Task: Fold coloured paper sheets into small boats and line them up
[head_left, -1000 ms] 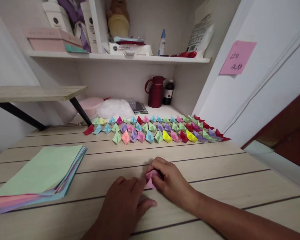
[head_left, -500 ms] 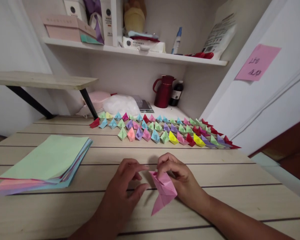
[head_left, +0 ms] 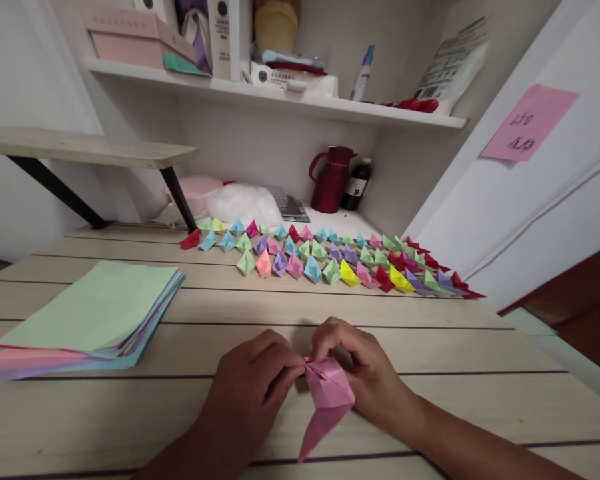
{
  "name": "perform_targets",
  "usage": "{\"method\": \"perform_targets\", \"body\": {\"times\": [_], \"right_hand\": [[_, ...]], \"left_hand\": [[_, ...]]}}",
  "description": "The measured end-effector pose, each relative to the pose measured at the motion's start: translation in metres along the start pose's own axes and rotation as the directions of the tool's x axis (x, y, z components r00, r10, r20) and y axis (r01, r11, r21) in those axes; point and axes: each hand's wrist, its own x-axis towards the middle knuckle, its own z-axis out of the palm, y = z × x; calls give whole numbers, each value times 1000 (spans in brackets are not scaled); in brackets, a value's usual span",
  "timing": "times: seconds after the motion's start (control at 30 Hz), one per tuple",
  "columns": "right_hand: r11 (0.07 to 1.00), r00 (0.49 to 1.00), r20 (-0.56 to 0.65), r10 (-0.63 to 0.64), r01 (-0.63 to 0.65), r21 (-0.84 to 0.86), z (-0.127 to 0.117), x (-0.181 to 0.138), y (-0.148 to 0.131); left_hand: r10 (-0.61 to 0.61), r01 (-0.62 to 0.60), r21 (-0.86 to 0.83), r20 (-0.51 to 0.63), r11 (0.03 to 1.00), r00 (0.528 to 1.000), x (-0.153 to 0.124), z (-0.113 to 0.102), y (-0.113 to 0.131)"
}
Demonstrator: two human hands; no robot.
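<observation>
Folded pink paper (head_left: 331,388), long axis near-to-far — left hand (head_left: 253,383) pinches its left corner, right hand (head_left: 367,363) grips its upper right side.

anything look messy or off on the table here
Mainly the paper stack: its lower coloured sheets fan out unevenly from under the green top sheet, so it looks untidy. The paper boats stand in rough rows, and the held pink paper shows no obvious tear.

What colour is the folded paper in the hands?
Pink; the folded paper shows best in the head view.
</observation>
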Motion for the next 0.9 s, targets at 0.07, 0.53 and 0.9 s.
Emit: {"method": "perform_targets", "body": {"times": [0.07, 0.53, 0.9], "right_hand": [[995, 997, 17, -70, 71, -77, 0, -2, -2], [936, 968, 30, -250, 249, -249, -1, -9, -2], [945, 992, -107, 70, -100, -311, 10, -3, 2]], "left_hand": [[-11, 11, -1, 8, 1000, 1000, 0, 0, 0], [-166, 165, 19, 121, 986, 979, -3, 5, 0], [-435, 451, -166, 124, 877, 892, 10, 3, -5]]}}
